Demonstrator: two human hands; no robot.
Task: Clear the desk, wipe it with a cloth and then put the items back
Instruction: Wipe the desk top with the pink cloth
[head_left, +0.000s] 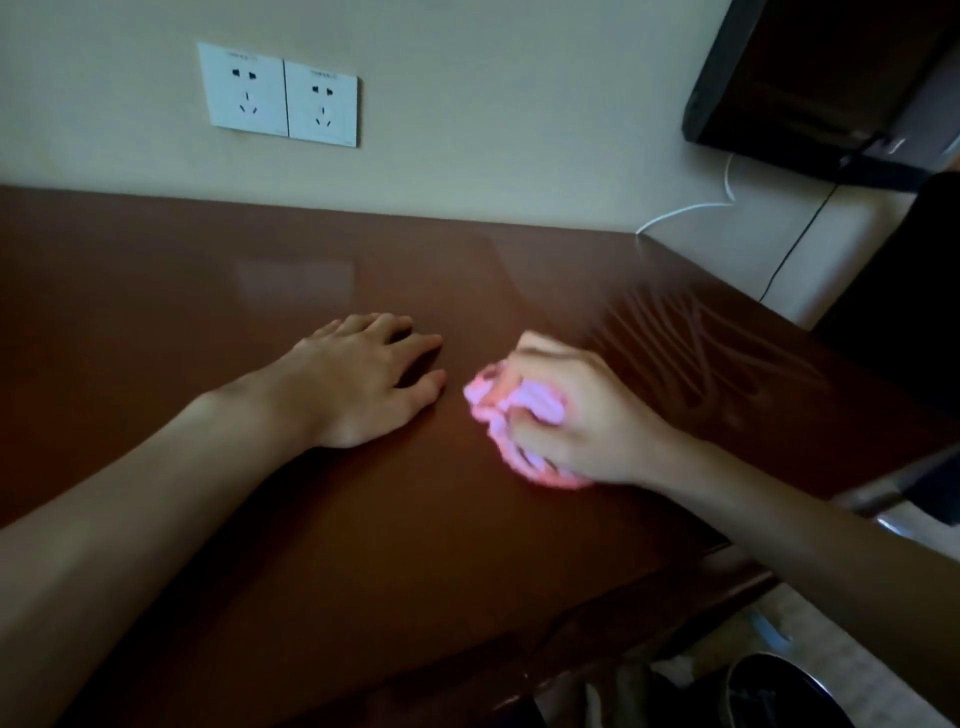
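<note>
The brown desk (208, 322) has a bare, glossy top. My right hand (576, 410) is shut on a bunched pink cloth (540, 405) and presses it onto the desk right of centre. The cloth is blurred. Wet wipe streaks (691, 358) mark the surface to the right of the cloth. My left hand (363, 379) lies flat on the desk, palm down, fingers slightly apart, a short gap left of the cloth. It holds nothing.
Two white wall sockets (283, 96) sit above the desk. A dark screen (810, 73) hangs at the upper right, with a white cable (685, 210) and a black cable (795, 244) below it. A dark chair (904, 312) stands right of the desk. A shoe (779, 691) is on the floor.
</note>
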